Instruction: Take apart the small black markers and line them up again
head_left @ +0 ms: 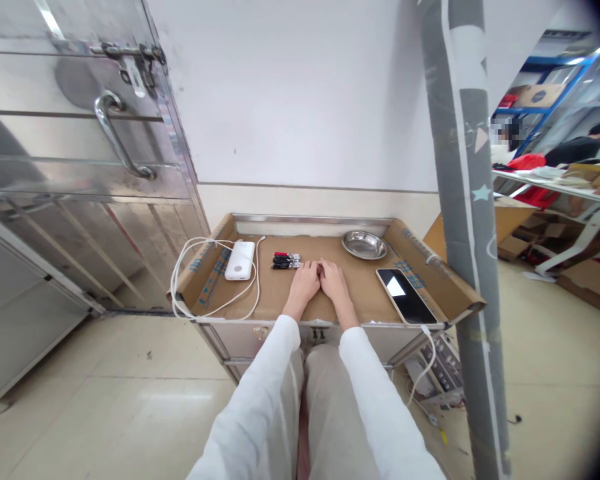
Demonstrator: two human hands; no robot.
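My left hand (307,280) lies palm down on the brown cardboard lining (275,303), its fingers stretched forward beside a small row of pens (286,261). Most of these pens look black and one shows red; their right ends come close to my left fingertips, and I cannot tell whether they touch. Against it rests my right hand (333,279), also flat and palm down, with its fingertips meeting the left hand's. Neither hand visibly holds anything. Beyond the right hand stands a shallow round metal bowl (364,245).
On the left lies a white power bank (239,261) with a looped white cable (176,273). A phone (407,296) lies at right, a cable below it. A grey wrapped pole (467,200) rises beside the cart. Two people sit by a table (570,185) at far right.
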